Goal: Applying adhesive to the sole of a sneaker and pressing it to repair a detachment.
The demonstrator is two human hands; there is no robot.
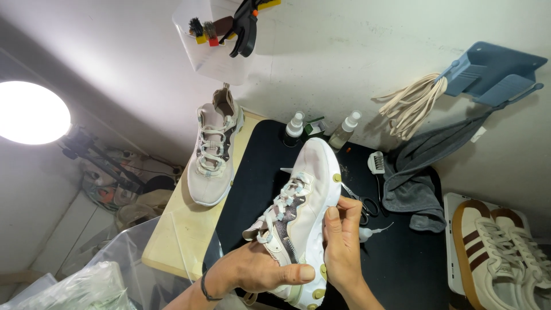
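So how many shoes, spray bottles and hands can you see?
Shoes: 4 – held one, one on the board, striped pair
Spray bottles: 2
Hands: 2 – left, right
Total: 8

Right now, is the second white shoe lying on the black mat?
No, the second shoe rests on the pale wooden board, beside the black mat.

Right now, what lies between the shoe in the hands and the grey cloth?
In the head view, scissors and a small white brush lie on the black mat between the shoe and cloth.
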